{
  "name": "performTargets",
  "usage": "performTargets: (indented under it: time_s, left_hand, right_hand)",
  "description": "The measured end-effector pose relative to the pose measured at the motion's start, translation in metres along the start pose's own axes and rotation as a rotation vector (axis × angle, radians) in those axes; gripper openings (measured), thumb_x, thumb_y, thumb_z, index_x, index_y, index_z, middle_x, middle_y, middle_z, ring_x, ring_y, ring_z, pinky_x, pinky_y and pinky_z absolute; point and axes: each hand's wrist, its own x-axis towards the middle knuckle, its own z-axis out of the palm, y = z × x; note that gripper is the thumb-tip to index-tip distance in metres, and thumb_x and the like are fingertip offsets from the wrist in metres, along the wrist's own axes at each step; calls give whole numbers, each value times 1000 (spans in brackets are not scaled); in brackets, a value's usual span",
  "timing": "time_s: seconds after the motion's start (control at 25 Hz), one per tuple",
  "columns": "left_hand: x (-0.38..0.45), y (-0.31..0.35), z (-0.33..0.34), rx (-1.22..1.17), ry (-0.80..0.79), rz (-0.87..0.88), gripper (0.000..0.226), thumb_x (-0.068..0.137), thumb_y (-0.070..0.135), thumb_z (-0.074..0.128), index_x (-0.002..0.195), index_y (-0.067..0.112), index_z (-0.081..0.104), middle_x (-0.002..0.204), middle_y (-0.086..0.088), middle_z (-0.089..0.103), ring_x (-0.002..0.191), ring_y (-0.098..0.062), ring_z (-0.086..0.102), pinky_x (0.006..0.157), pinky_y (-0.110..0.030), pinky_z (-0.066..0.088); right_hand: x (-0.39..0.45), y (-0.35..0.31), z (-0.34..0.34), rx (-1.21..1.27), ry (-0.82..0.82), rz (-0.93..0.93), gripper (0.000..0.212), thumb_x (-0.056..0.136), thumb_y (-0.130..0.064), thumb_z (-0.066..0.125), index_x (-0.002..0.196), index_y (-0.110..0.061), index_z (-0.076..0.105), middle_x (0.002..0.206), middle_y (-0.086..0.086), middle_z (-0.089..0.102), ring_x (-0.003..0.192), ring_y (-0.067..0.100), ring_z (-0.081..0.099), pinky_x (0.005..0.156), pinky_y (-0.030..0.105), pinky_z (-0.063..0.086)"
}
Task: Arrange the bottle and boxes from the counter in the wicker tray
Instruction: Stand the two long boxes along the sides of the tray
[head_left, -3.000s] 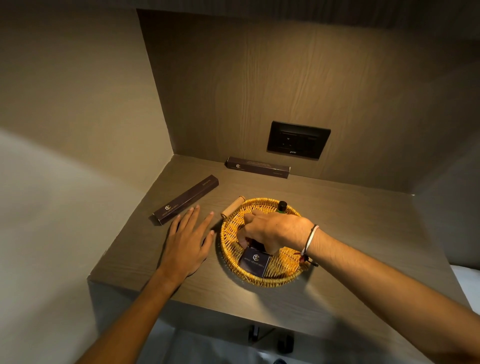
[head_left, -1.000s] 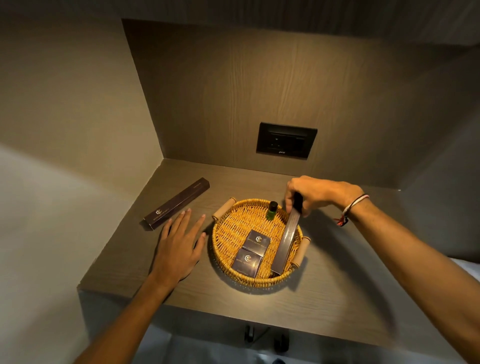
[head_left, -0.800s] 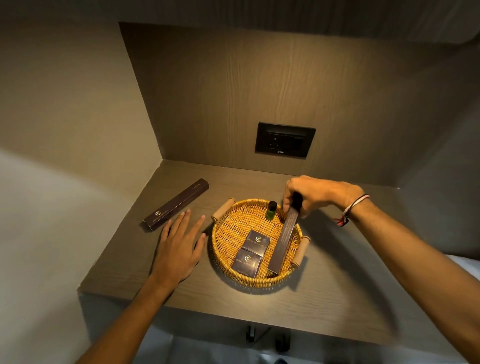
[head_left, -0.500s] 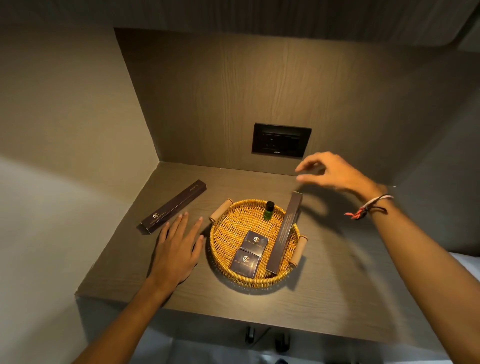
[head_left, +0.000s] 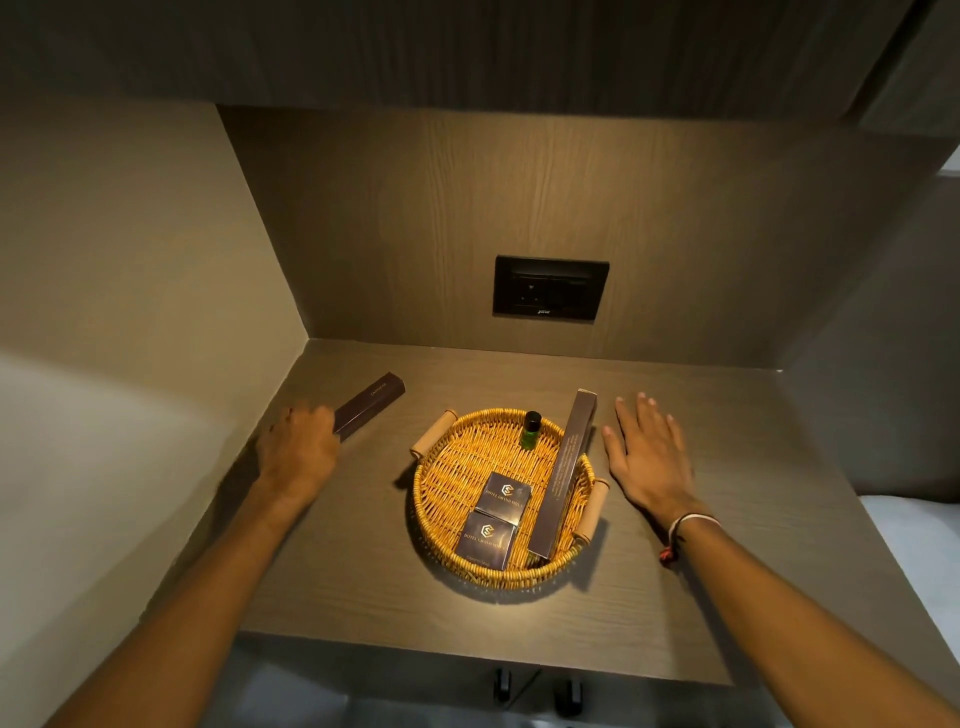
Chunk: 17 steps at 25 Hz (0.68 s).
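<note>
the fingers of the left hand (head_left: 298, 441) curl around the near end of the last long box (head_left: 370, 401), which lies on the counter (head_left: 727, 597). the wicker tray (head_left: 441, 556) already holds two small boxes (head_left: 493, 519), a bottle (head_left: 530, 430) and one long box (head_left: 563, 475). the right hand (head_left: 647, 457) lies flat and empty beside the tray. one box is left to move.

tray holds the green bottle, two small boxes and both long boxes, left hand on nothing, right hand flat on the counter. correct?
Not quite. The head view shows only one long box in the wicker tray; the other long box lies on the counter with the left hand closed on its end. The rest holds, apart from that grip.
</note>
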Motion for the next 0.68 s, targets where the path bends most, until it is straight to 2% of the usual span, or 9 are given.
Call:
performTargets:
  time_s: [0.08,0.2,0.28,0.32,0.4,0.48,0.56,0.6,0.68]
  left_hand:
    - [1,-1,-1,-6,-76,-5,29,94,28,60,112,6,59,116,-20,66,104,-36,63,79,-44,51]
    - [-2,1,-10,-58,-27,13,30,89,29,66,107,6,60,109,-20,67,96,-35,63,70,-41,47]
    - [-4,12,-25,-222,18,63,31,83,28,74,104,7,65,98,-13,68,76,-21,62,56,-28,42]
    - [-7,20,-34,-341,35,88,30,78,27,79,100,10,68,87,-5,69,65,-11,60,49,-20,40]
    - [-16,45,-52,-534,41,121,27,66,28,86,87,22,70,66,13,63,50,-1,59,40,-11,37]
    - [-26,73,-61,-612,-30,180,33,59,33,89,86,24,71,62,13,64,56,0,62,48,-15,47]
    - [-35,98,-60,-575,-93,215,38,62,36,88,91,20,69,73,7,67,68,-9,66,60,-30,58]
    - [-39,107,-57,-517,-102,222,40,64,36,87,94,19,67,79,4,67,73,-14,66,63,-34,58]
    - [-44,119,-47,-373,-95,246,40,72,34,83,101,16,62,90,0,64,82,-20,64,64,-32,51]
  right_hand:
    - [-1,0,-1,-3,12,-4,66,102,-52,21,160,-21,20,169,11,13,157,25,11,127,46,9]
    - [1,0,-3,-2,11,-10,66,101,-53,22,160,-22,20,169,10,12,157,24,9,127,47,10]
    - [2,0,-4,7,8,-10,66,101,-54,23,160,-22,20,169,10,12,157,24,9,127,47,11]
    - [2,0,-4,11,8,-9,66,101,-54,23,160,-22,20,169,10,12,157,24,9,127,47,11]
    - [1,0,-4,16,15,-9,66,101,-54,23,159,-23,21,169,10,13,157,24,10,127,47,11]
    - [1,0,-4,18,22,-5,66,101,-55,23,159,-23,22,169,10,14,157,24,10,127,47,12]
    - [1,0,-4,22,26,-3,66,101,-55,23,159,-23,22,169,9,14,157,24,11,127,47,12]
    - [1,0,-3,25,25,-4,66,101,-55,23,159,-23,22,169,9,15,157,24,11,127,47,12]
    - [1,1,-2,26,30,-6,66,101,-55,23,159,-23,22,169,9,15,157,24,11,127,47,12]
